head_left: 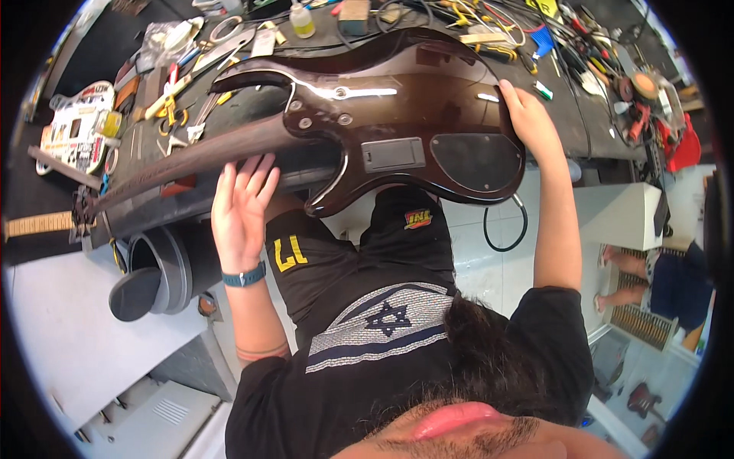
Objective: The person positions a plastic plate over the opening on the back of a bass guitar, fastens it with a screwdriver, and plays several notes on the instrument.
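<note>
A glossy dark brown electric guitar (413, 96) lies back side up across the front edge of the workbench, over my lap. Its back carries a black oval cover (475, 162), a small rectangular hatch (394, 154) and several metal neck bolts. The dark neck (191, 157) runs off to the left. My right hand (529, 118) holds the rounded right end of the body, some fingers hidden from sight. Beside the neck, my left hand (245, 203) is open, palm up and fingers spread; whether its fingertips touch the neck I cannot tell. A black cable (506, 248) hangs from the body's lower edge.
Pliers, wires and other tools crowd the dark workbench (451, 65). A small bottle (303, 21) stands at its back. A sticker-covered white object (75, 130) sits far left, near a light fretboard (38, 225). Below the neck is a grey bin (170, 268). Another person's legs (627, 275) show at right.
</note>
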Demonstrator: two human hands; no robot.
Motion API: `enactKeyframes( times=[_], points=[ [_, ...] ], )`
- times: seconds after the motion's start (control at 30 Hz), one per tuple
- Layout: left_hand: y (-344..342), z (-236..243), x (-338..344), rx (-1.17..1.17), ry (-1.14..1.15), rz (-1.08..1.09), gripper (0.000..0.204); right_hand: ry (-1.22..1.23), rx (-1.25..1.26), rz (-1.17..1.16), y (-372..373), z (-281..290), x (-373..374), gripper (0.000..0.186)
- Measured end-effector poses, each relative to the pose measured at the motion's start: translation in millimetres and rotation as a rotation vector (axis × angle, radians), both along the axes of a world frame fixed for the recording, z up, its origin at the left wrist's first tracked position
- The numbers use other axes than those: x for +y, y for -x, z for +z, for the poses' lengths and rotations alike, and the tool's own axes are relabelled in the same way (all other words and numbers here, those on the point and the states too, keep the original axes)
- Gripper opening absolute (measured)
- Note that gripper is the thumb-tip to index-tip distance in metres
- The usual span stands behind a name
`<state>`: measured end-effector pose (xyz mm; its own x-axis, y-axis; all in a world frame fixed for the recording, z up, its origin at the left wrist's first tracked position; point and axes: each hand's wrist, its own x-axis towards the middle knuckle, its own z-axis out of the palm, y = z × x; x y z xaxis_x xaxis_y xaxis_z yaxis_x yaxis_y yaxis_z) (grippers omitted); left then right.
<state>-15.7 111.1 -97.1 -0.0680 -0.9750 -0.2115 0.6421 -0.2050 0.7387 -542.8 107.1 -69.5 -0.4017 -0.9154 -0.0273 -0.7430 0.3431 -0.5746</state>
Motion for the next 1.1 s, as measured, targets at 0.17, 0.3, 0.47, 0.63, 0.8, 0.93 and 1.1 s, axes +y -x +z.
enactKeyframes(
  times=[0.17,0.3,0.47,0.63,0.8,0.93,1.1],
  points=[
    [22.8,2.4,-30.6,0.117,0.095,-0.023,0.049,-0.088,-0.342,-0.027,-9.7,5.6,1.5,0.073],
    [36.2,5.9,-26.6,0.071,0.066,0.080,0.047,0.055,-0.251,0.036,-12.4,-1.9,11.3,0.071],
    [35.8,30.1,12.8,0.114,0.244,-0.002,0.055,0.427,-0.588,-0.188,-10.1,-7.8,67.4,0.062],
    [34.2,49.9,81.9,0.368,0.450,-0.176,0.064,0.850,-1.096,-0.618,-31.9,6.8,152.3,0.057],
    [41.1,35.2,172.2,0.273,0.583,-0.346,0.050,0.682,-1.523,-0.012,19.1,-76.0,288.0,0.051],
    [33.0,-13.9,229.3,0.257,0.523,-0.476,0.048,0.662,-1.579,-0.203,-0.8,-108.2,373.2,0.052],
    [32.6,-69.7,268.0,0.291,0.357,-0.475,0.048,0.555,-1.558,-0.369,-2.5,-136.8,442.1,0.047]
  ],
)
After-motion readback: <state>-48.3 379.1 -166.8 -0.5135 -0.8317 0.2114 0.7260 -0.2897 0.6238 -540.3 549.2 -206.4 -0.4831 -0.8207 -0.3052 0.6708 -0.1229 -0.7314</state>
